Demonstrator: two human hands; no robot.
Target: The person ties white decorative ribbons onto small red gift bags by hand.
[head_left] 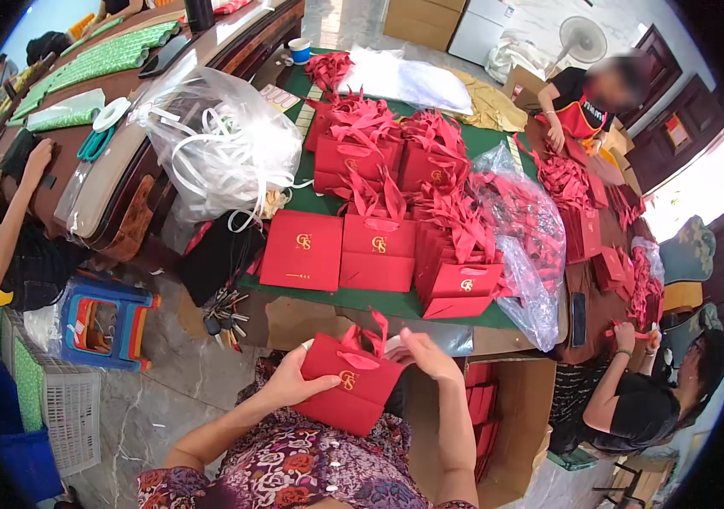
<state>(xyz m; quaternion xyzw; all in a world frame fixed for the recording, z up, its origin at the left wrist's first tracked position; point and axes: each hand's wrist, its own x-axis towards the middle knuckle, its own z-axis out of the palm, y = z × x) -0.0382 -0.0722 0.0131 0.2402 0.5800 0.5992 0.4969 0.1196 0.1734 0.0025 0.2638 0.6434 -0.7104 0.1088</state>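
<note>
A small red paper gift bag [345,394] with a gold logo and a red ribbon handle is held tilted before my body. My left hand [294,382] grips its left side, thumb across the front. At the bag's upper right edge is my right hand [434,358], fingers bent around the edge beside the ribbon [368,335]; its fingertips are partly hidden. Something white shows at fingers of both hands. Beyond, on the green table mat [328,297], lie two flat red bags, one with a plain front [301,250] and one with a ribbon [377,254], beside a stacked row of bags [459,284].
An open cardboard box [514,424] with red bags stands right of my legs. Plastic-wrapped bags [519,220] and a clear sack of white ribbon [226,148] flank the piles. Stacked stools [107,322] stand left. Co-workers sit at right [633,399], far right and left.
</note>
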